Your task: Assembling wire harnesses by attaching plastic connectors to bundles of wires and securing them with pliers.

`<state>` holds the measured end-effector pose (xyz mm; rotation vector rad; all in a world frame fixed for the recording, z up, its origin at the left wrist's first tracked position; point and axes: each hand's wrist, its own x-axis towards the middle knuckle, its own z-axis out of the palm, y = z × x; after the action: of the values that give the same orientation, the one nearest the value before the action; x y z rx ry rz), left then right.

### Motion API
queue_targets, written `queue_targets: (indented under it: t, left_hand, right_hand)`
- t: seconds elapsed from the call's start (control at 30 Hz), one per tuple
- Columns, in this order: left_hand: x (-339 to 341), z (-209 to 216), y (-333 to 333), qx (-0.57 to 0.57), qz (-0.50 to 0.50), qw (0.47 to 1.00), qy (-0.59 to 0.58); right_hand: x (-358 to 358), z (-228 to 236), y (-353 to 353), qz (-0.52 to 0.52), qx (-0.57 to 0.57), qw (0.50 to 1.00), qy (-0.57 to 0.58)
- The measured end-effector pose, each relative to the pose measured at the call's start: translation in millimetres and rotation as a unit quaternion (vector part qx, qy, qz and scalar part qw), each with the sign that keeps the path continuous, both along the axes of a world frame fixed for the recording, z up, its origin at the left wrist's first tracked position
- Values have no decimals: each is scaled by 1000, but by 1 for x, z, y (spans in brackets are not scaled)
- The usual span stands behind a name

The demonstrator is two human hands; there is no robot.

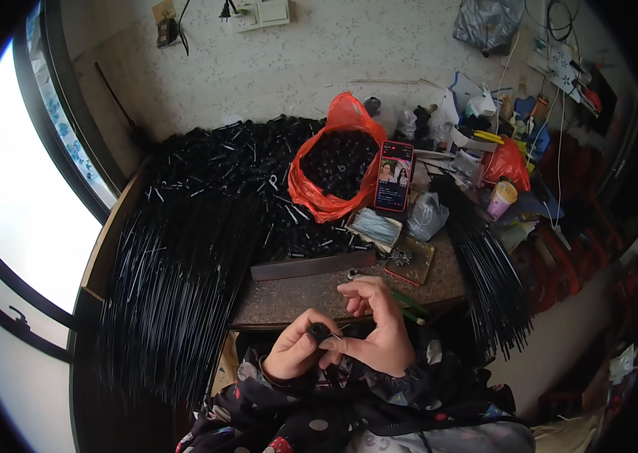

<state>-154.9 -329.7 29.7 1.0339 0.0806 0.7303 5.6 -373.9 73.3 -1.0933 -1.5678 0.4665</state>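
Black round piece (319, 331) sits in gripping left fingers (302, 347); right fingers (353, 348) pinch thin wire (340, 330).

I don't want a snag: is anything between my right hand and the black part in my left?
Nothing visible blocks it: the right hand is close beside the black part in the left hand; only a thin, pale piece shows there.
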Motion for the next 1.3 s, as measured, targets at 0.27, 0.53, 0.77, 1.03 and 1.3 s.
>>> queue_targets:
  t: [0.27,0.53,0.77,1.03,1.3]
  left_hand:
    - [11,-9,-5,71,212,975,-4]
    - [-2,28,4,358,234,900,91]
    - [-9,17,27,228,192,946,128]
    - [2,23,32,170,271,940,115]
    - [-18,14,31,143,382,904,130]
  right_hand:
    - [-5,14,-5,-170,233,905,-313]
    - [20,-2,-6,150,50,980,-122]
    - [90,-159,-15,-293,-121,783,-535]
    - [50,-90,-23,78,-384,850,351]
    - [23,16,-40,-67,85,922,-371]
